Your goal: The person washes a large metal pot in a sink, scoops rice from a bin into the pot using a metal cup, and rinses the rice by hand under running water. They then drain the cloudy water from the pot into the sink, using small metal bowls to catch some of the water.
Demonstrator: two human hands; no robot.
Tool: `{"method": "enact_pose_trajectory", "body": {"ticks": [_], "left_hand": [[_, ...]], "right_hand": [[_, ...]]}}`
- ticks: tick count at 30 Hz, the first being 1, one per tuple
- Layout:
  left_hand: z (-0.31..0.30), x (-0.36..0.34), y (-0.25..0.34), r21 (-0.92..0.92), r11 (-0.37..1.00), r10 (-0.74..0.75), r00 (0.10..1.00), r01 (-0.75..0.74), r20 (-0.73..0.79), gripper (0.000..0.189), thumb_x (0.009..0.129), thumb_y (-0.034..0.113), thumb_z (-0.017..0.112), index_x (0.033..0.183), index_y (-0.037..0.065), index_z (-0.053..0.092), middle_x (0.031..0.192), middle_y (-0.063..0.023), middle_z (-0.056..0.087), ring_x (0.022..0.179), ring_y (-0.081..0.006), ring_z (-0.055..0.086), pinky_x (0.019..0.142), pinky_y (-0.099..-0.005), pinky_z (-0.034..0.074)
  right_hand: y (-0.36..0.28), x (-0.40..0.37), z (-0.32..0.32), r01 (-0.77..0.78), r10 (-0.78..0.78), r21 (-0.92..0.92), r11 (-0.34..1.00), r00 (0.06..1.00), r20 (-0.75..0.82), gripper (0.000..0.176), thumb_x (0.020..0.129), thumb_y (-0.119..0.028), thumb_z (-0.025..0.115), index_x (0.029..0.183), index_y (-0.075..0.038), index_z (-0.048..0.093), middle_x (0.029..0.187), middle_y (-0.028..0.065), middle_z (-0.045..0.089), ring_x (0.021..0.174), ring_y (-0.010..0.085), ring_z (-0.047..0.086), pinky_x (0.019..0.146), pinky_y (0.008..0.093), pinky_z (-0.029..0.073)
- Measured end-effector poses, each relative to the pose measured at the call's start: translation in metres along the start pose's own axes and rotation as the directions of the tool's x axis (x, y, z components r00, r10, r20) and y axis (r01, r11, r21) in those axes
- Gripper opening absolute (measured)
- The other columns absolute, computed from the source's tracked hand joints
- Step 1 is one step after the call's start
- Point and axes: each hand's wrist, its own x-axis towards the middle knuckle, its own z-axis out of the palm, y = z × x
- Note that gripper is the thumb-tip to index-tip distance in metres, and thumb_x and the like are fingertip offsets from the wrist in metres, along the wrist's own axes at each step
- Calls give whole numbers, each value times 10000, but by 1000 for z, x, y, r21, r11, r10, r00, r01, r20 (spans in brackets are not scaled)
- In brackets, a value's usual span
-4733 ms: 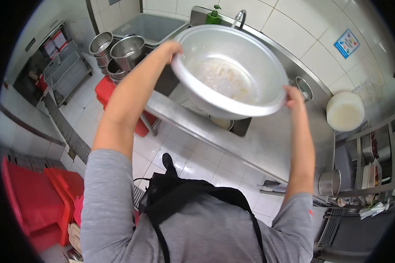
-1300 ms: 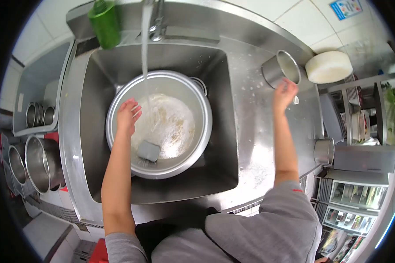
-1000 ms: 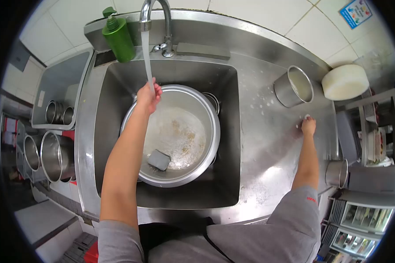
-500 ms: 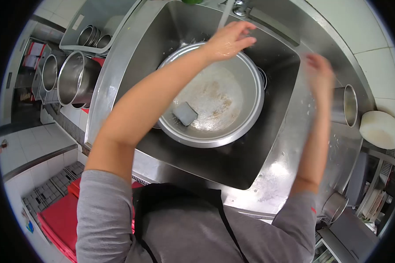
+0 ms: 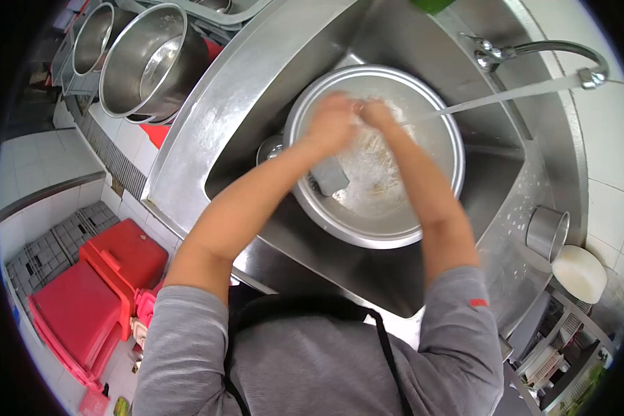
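A large round metal pot (image 5: pixel 457 156) sits in the sink (image 5: pixel 353 270), its inside wet with brownish residue on the bottom. Over it, my left hand (image 5: pixel 334 121) and my right hand (image 5: pixel 376 114) are close together, perhaps touching. Motion blur hides the fingers of both, and nothing held can be made out. Inside the pot, below my left hand, lies a grey block-like pad (image 5: pixel 331 177). From the tap (image 5: pixel 593 78), a stream of water (image 5: pixel 509 93) runs down into the pot beside my right hand.
Deep steel pots (image 5: pixel 145 62) stand on the left beyond the counter edge. On the right are a small steel container (image 5: pixel 548 232) and a round whitish block (image 5: pixel 579 274). Red bins (image 5: pixel 83 298) stand on the floor at lower left. Something green (image 5: pixel 433 5) shows at the sink's back.
The view has turned, bringing the whole tap into sight. My right hand has come from the right side of the sink to over the pot, meeting my left hand there.
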Motion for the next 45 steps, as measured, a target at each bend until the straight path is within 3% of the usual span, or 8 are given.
{"method": "enact_pose_trajectory", "body": {"ticks": [7,18,22,25,32,37,41,45], "left_hand": [[40,-62,-106,-49,456,-784,427,889,451,616,713,303,549,1194,19,288,1017,-248,525,993,-362,497,844,-414,398],[38,-65,-92,-102,477,-791,476,873,383,594,755,507,484,1053,-7,461,1008,-253,528,962,-374,507,819,-430,401],[35,-58,-81,-124,495,-768,500,860,400,633,754,551,446,1016,-24,497,990,-267,530,963,-386,499,830,-436,387],[36,-58,-80,-145,443,-796,462,885,390,679,754,584,405,1002,-41,498,960,-281,534,969,-397,488,836,-436,379],[52,-61,-99,-228,483,-740,533,845,411,717,767,614,347,953,-55,528,959,-267,539,971,-390,485,840,-416,369],[80,-73,-120,-421,343,-700,527,840,482,704,754,614,374,966,-39,529,950,-252,551,966,-386,494,830,-416,379],[53,-62,-96,-160,451,-801,478,878,361,652,752,587,404,1065,20,484,949,-259,550,973,-396,489,821,-426,388],[44,-59,-82,-124,673,-695,681,729,231,509,835,404,395,1242,124,269,990,-263,525,926,-401,508,776,-454,404]], "right_hand": [[-88,-166,92,294,-288,-16,956,945,153,540,709,-186,550,1225,-221,392,1318,138,258,1179,362,284,932,542,252],[-119,-215,60,-289,208,-40,957,581,787,439,837,-239,354,1273,-228,311,1076,276,476,988,387,484,858,444,372],[-178,-95,103,-673,453,609,420,737,501,436,852,-262,317,1187,16,350,1089,280,464,1042,387,435,902,399,316],[-184,-20,98,-63,782,987,-149,603,157,368,839,-194,332,1115,43,391,975,293,494,901,404,480,776,406,370],[-193,-236,-10,-72,-68,453,889,956,285,503,751,-170,572,1215,-199,382,1226,280,301,1123,440,326,919,427,328],[-195,-162,72,-126,130,602,789,991,36,471,763,-217,542,1196,-112,389,1126,329,385,1036,440,409,862,426,371],[-158,4,101,-219,855,973,-77,488,178,585,844,-343,375,1192,114,265,1091,354,407,1039,459,395,919,465,284],[-172,-114,198,-388,401,718,577,901,165,567,845,-362,343,1262,11,250,1306,295,148,1196,466,158,970,503,185]]}}
